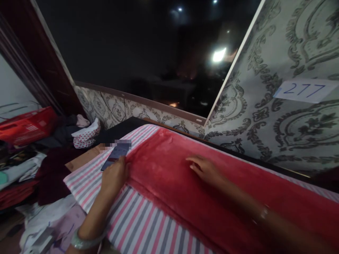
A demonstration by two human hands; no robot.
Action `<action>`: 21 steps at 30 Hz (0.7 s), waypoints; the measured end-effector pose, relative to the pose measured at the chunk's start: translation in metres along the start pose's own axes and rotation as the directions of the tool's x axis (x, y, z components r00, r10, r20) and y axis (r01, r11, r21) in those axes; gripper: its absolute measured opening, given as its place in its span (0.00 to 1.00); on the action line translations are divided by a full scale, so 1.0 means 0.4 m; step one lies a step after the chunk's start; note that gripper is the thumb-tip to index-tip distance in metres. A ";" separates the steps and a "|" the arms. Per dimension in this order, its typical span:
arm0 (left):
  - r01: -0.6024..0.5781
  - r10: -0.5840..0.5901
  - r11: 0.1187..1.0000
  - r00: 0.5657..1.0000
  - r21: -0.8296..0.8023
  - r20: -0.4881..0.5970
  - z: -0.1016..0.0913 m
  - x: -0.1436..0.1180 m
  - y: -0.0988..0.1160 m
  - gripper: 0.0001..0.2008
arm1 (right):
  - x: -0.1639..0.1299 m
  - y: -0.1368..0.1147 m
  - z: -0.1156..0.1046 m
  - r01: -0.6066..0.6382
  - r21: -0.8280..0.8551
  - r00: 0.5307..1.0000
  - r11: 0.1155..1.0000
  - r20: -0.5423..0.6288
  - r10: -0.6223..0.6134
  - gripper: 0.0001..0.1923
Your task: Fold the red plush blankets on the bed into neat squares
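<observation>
A red plush blanket (164, 169) lies folded in a long strip over a pink, grey and white striped cloth (140, 215). My left hand (115, 174) is closed at the blanket's left edge, its fingertips partly hidden. Just beyond those fingers is a phone (115, 155) with its screen lit, over the striped cloth. My right hand (202, 169) is above the middle of the blanket, fingers loosely bent and apart, holding nothing. Whether it touches the plush I cannot tell.
A large dark television screen (148, 53) stands behind the surface. Patterned wallpaper carries a paper marked 277 (304, 90). At left are a red bag (29, 125), a heart-patterned cloth (87, 135), brown cardboard (84, 158), heaped clothes and a white box-like object (42, 241).
</observation>
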State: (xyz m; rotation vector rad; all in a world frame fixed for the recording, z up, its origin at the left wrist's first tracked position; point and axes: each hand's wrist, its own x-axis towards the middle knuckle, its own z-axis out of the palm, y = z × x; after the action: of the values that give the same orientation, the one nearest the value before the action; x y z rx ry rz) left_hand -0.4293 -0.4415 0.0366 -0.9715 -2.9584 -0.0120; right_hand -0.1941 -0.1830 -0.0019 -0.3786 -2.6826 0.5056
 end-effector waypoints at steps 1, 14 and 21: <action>0.001 -0.001 1.000 1.000 -0.013 -0.012 0.001 0.001 0.000 0.19 | -0.074 -0.014 -0.011 0.016 0.014 1.000 1.000 0.010 -0.016 0.16; -0.004 -0.005 0.991 0.998 -0.130 -0.067 -0.014 0.002 0.010 0.23 | -0.647 -0.091 -0.083 -0.046 -0.344 0.969 0.938 -0.242 -0.041 0.21; 0.003 -0.013 0.996 0.994 -0.087 -0.108 -0.055 -0.011 0.022 0.22 | -0.678 -0.070 -0.057 -0.076 -0.348 0.954 0.934 -0.299 -0.034 0.15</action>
State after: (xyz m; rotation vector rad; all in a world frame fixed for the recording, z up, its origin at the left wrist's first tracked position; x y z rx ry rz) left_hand -0.4199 -0.4374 0.0584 -0.9363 -2.8836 -0.1887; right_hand 0.0515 -0.2900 -0.0573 -0.5385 -2.4639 -0.0425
